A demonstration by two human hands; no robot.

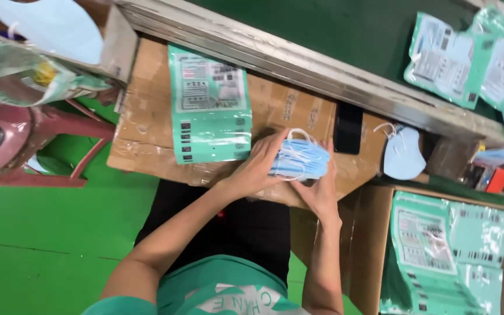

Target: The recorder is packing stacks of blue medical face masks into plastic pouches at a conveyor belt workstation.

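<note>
Right hand (321,195) and left hand (259,166) — each grip pressed around blue mask stack (300,158), above cardboard box (147,134) near edge, teal pouch (210,105) alongside

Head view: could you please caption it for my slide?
Both hands, left hand and right hand, hold a stack of blue face masks over a cardboard box.

Bright green floor (42,233) underfoot, a pink plastic stool (36,146) (partly cropped) beside a metal rail (298,64).

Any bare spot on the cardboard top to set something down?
Bare patch on the cardboard box top, left of the teal pouch. A smaller one lies between the black phone and the loose mask. The middle is crowded: left hand and right hand hold the mask stack.
</note>
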